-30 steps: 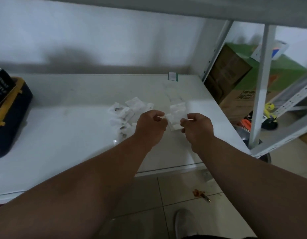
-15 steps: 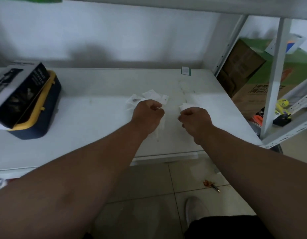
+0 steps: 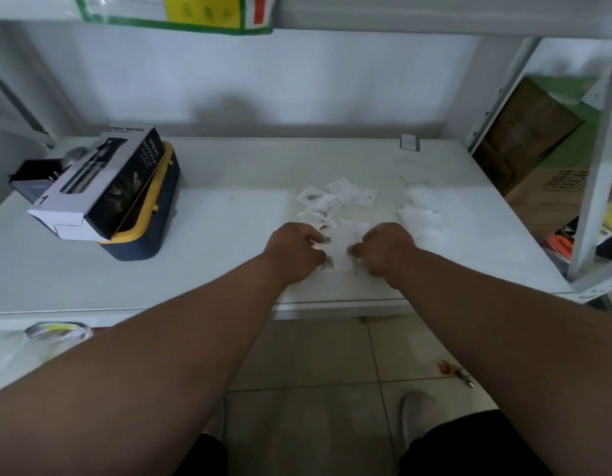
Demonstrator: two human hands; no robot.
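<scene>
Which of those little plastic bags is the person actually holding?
The bag nearest the front edge, pinched between the left hand and right hand; the other bags lie loose in piles behind it.

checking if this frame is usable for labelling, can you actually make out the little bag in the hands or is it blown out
Head view: the small clear bag pinched between left hand and right hand is washed out against the white shelf, edges faint; the bag pile to its right is blown to a white patch.
</scene>
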